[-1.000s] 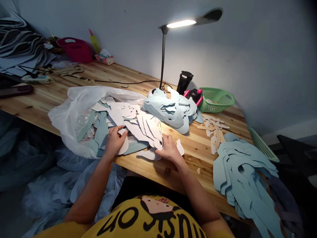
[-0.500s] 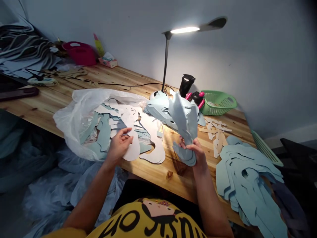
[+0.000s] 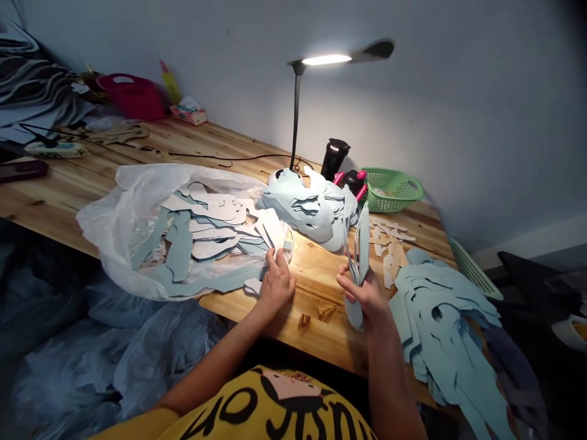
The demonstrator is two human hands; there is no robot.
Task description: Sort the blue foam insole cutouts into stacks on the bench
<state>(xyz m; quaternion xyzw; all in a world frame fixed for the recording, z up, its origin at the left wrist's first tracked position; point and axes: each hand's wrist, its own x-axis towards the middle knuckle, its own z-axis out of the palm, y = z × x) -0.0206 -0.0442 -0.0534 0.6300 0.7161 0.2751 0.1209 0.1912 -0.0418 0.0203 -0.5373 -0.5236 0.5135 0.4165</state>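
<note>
My right hand [image 3: 368, 294] grips a thin bundle of pale blue cut-out pieces [image 3: 364, 244], turned nearly edge-on above the wooden table. At the right end of an open clear plastic bag [image 3: 103, 211], my left hand [image 3: 278, 282] has its fingers closed at the lower end of white cut-out pieces [image 3: 271, 229]. Its palm side is hidden. More white and blue-grey cut-outs [image 3: 178, 247] lie loosely inside the bag. Behind my hands, a heap of light blue cut-outs [image 3: 298, 205] rests under the lamp.
A lit desk lamp [image 3: 296, 116] stands behind the heap. Nearby are a black cup [image 3: 334, 159] and a green basket [image 3: 392, 189]. Beige scraps [image 3: 393, 256] and a large blue stack [image 3: 452, 318] lie at right. A pink basket [image 3: 132, 98] sits far left.
My left hand has moved right, and the white pieces at the table's front have shifted towards the bag. In my right hand the blue bundle has turned edge-on. The view has shifted slightly right.
</note>
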